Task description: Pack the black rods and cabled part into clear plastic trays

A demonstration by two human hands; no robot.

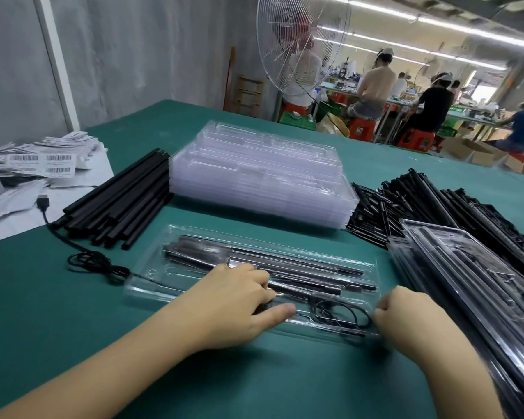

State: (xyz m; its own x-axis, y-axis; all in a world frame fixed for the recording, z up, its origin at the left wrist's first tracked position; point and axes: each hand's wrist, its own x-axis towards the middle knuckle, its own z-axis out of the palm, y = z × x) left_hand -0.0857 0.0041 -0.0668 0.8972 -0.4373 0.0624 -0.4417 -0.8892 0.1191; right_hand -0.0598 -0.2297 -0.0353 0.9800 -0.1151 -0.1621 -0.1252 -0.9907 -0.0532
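Left hand (236,300) flat, fingers spread, pressing black rods (285,264) into clear tray (152,285); right hand (406,316) curled, pinching tray's near-right edge by coiled cable (339,313).

Loose rods (118,201) lie left of the tray stack (260,176).

The tabletop (73,313) is a plain deep green. The loose rods (118,201) are matt black, as is the heap of cabled parts (436,198) at the right. The stacked trays (254,176) are clear with a milky, faintly lilac cast; the tray (152,285) in front is clear, showing black rods (254,258) through it. The labels (43,161) are white with black barcode stripes. The stools (360,128) behind are red.
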